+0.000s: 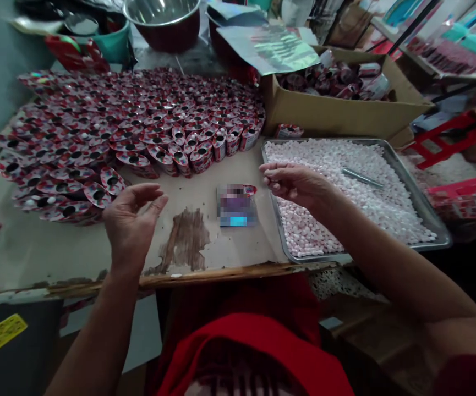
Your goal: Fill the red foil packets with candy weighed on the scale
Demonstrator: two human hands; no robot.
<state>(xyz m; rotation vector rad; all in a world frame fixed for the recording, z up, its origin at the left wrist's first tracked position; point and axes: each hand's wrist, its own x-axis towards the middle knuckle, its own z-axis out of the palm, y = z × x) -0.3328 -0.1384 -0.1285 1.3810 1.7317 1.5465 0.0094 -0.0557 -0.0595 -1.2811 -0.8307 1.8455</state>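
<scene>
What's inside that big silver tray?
The metal tray is full of small white and pink candies, with a metal tool lying on top. The tray's bottom is hidden. The right hand hovers above.

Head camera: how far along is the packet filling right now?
Done, by the look of it: a large spread of opened red packets covers the table. In hand: the right hand, fingers pinched, hovers at the tray of pink and white candies; the left hand is open and holds nothing. Left: the tray looks full, and the cardboard box holds more packets.
</scene>
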